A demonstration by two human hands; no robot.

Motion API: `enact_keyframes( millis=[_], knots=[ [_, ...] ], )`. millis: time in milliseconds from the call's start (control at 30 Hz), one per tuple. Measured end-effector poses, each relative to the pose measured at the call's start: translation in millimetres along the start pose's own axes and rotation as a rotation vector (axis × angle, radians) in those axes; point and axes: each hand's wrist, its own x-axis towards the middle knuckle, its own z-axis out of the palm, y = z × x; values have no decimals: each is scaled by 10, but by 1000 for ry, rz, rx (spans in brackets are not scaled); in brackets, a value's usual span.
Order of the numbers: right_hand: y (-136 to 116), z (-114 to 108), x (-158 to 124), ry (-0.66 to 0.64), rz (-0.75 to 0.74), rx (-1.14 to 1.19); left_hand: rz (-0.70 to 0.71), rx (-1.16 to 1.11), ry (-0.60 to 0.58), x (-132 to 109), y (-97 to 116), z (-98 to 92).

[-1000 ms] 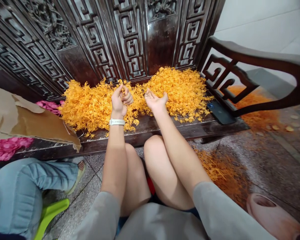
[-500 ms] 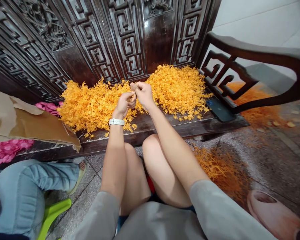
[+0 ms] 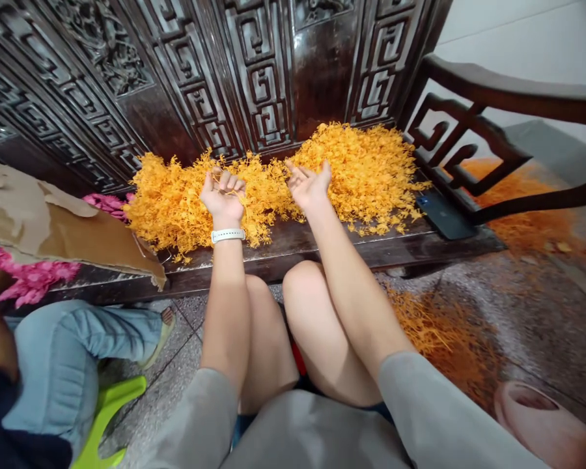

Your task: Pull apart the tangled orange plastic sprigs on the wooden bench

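My left hand (image 3: 223, 195), with a pale watch band (image 3: 228, 234) at the wrist, is palm up in front of the left heap of yellow plastic flowers (image 3: 168, 202). Its fingers curl loosely around a thin yellow plastic sprig (image 3: 235, 193), partly hidden by them. To its right, my right hand (image 3: 310, 185) is turned palm up with fingers apart and nothing visible in it. It hovers at the near left edge of the right heap of yellow plastic flowers (image 3: 366, 176). The hands are apart.
Both heaps lie on a dark wooden bench (image 3: 293, 251) with a carved back. A phone (image 3: 446, 215) lies by the armrest (image 3: 508, 85). A torn cardboard box (image 3: 92, 241) and pink flowers (image 3: 39, 277) are left, beside a seated person (image 3: 58, 365). Orange stems (image 3: 439, 339) cover the floor.
My hands, together at the fingertips before, have separated. The left moved left and turned palm up; the right moved right and opened. The view has shifted slightly.
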Motion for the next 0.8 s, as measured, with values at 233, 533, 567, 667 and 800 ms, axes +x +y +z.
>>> enact_keyframes(
  millis=[233, 533, 567, 667, 800],
  knots=[
    [114, 224, -174, -364, 0, -306, 69, -102, 10, 62, -76, 11],
    [44, 310, -264, -608, -96, -408, -3, -52, -25, 46, -73, 15],
    [41, 308, -264, -617, -114, -405, -23, -68, -18, 43, -64, 22],
    [47, 307, -250, -571, -180, -299, -57, -60, 22, 38, -57, 80],
    [55, 284, -226, -605, -154, -106, -25, 38, 61, 64, -113, 170]
  ],
)
